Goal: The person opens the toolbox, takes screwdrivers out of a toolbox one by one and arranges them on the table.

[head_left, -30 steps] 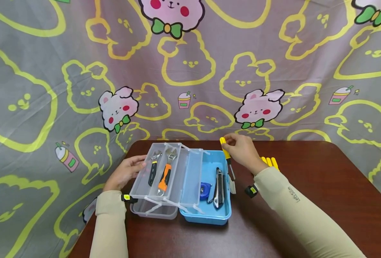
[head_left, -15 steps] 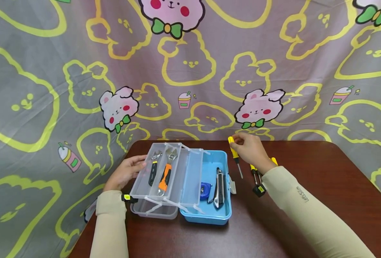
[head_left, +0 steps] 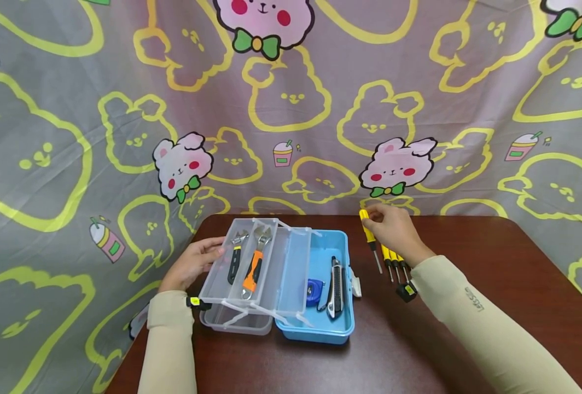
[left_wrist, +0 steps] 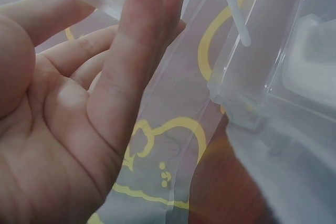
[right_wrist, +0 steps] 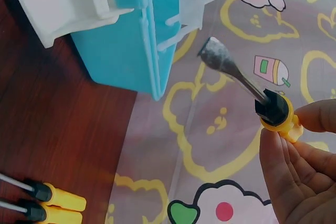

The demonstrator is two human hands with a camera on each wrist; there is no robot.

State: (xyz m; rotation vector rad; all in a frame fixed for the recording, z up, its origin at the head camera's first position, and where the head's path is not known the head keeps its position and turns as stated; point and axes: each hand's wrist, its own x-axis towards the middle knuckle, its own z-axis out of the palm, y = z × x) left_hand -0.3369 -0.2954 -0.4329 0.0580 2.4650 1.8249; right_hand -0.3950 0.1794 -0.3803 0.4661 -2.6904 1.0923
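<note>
My right hand (head_left: pixel 391 227) pinches the yellow handle of a flat-blade screwdriver (head_left: pixel 370 230) above the table, right of the toolbox, blade pointing down. In the right wrist view the screwdriver's wide flat tip (right_wrist: pixel 218 56) shows beyond the thumb and fingers. My left hand (head_left: pixel 192 262) holds the left edge of the toolbox's translucent tray (head_left: pixel 222 273), thumb at the edge and fingers reaching behind it. Two adjustable wrenches lie in that tray, one black and yellow (head_left: pixel 234 262), one orange and black (head_left: pixel 254 268). The light blue toolbox (head_left: pixel 315 331) stands unfolded.
Inside the blue box are a blue tape measure (head_left: pixel 314 293) and a utility knife (head_left: pixel 336 287). Several yellow-handled screwdrivers (head_left: pixel 393 260) lie side by side under my right wrist. A white latch (head_left: pixel 356 285) juts from the box's right side. A patterned cloth (head_left: pixel 291 180) hangs behind the table.
My right hand has moved to the right with the screwdriver, from over the box's right edge to above the table near the other screwdrivers. My left hand and the toolbox have stayed put.
</note>
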